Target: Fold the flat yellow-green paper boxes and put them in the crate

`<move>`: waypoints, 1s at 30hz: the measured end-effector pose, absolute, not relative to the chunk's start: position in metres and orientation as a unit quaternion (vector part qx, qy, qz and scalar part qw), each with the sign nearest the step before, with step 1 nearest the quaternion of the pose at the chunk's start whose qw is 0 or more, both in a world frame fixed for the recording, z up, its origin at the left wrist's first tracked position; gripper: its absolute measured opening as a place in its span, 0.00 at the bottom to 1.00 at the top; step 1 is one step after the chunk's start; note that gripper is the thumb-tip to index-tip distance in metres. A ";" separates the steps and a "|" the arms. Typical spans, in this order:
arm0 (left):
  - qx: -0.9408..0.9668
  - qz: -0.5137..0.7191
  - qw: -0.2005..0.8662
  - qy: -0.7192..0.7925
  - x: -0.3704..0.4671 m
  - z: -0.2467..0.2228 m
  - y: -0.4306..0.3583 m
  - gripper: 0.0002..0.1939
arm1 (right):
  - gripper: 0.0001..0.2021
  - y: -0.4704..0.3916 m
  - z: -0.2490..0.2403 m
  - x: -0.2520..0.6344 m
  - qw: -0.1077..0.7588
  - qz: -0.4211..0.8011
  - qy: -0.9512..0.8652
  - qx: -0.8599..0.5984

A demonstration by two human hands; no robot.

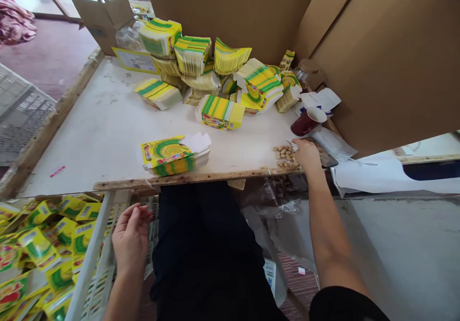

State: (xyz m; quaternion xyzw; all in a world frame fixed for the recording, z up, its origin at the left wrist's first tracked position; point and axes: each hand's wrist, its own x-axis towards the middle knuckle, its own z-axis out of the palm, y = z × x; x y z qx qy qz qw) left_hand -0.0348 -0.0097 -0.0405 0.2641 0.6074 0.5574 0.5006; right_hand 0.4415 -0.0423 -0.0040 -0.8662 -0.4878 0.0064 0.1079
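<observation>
My right hand reaches to the table's front right, its fingers pinched at a small white piece whose kind I cannot make out. Just left of those fingertips lies a small heap of peanuts. A dark phone is partly covered behind my right hand. My left hand hangs below the table edge beside a white crate, fingers curled in with nothing visible in them. On the table in front of me lies a stack of flat yellow-green cartons.
More bundles of flat cartons are piled at the back. A dark red mug lies tilted at the right, near a clear plastic bag. A white crate of filled yellow packs stands lower left. Cardboard walls the back.
</observation>
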 end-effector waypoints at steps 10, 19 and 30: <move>0.271 0.499 0.572 0.592 -0.007 -0.029 -0.022 0.21 | 0.16 -0.039 0.006 0.435 0.178 0.006 -0.415 -0.892; 0.449 0.404 0.624 0.495 0.038 -0.017 -0.048 0.17 | 0.11 -0.055 -0.010 0.259 0.505 0.489 -0.391 -0.594; 0.416 0.463 0.638 0.454 0.029 -0.014 -0.037 0.15 | 0.11 -0.061 -0.022 0.160 0.528 0.630 -0.338 -0.458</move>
